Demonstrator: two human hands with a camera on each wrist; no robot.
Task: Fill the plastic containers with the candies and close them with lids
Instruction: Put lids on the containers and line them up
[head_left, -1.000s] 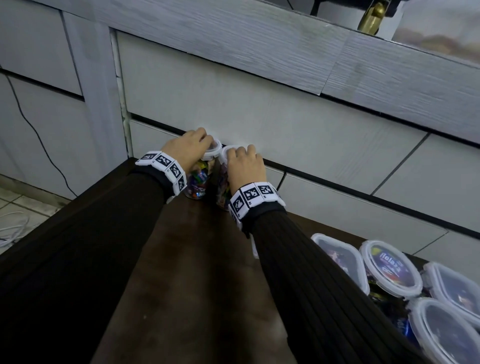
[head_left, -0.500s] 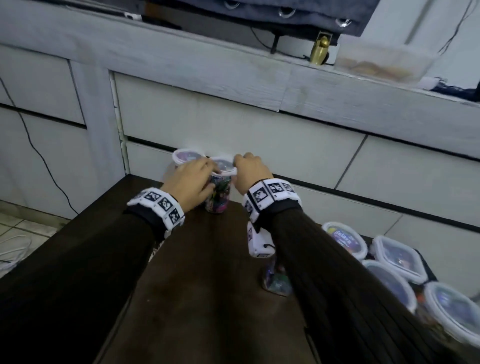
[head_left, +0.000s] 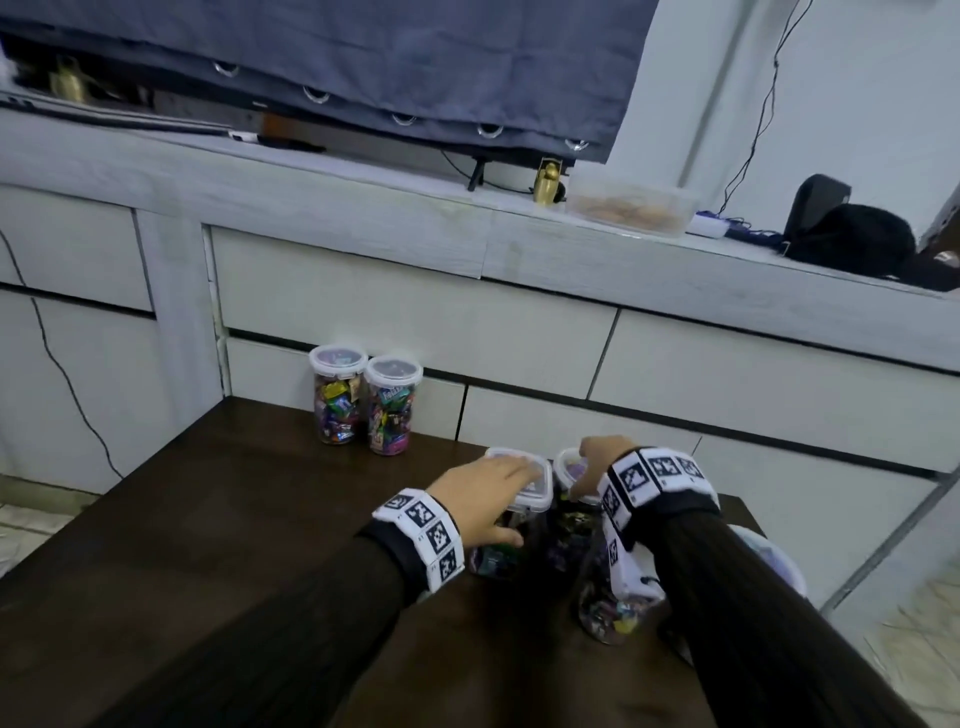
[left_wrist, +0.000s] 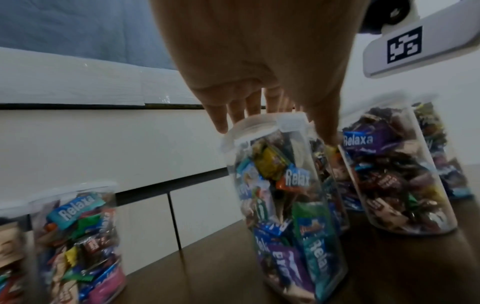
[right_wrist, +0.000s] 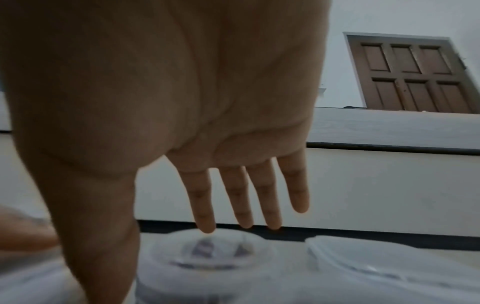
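Observation:
Two lidded jars of wrapped candies (head_left: 337, 397) (head_left: 392, 408) stand side by side at the table's far edge, against the cabinet. Nearer, my left hand (head_left: 483, 499) reaches over a candy-filled jar (left_wrist: 283, 195) with a white lid (head_left: 537, 491). Its fingers (left_wrist: 249, 102) lie straight across the lid and the thumb hangs down the jar's side. My right hand (head_left: 597, 465) hovers with straight fingers (right_wrist: 246, 195) just above a round-lidded jar (right_wrist: 207, 251). A third full jar (head_left: 613, 613) stands under my right wrist.
The dark wooden table (head_left: 234, 519) abuts a white drawer cabinet (head_left: 467, 322). More lidded containers (head_left: 769, 561) sit at the table's right end, mostly hidden by my right arm. A clear food box (head_left: 628, 205) and brass ornaments sit on the cabinet top.
Both hands let go of the two jars by the cabinet and drew back to the right, onto nearer jars. The head view has tilted upward.

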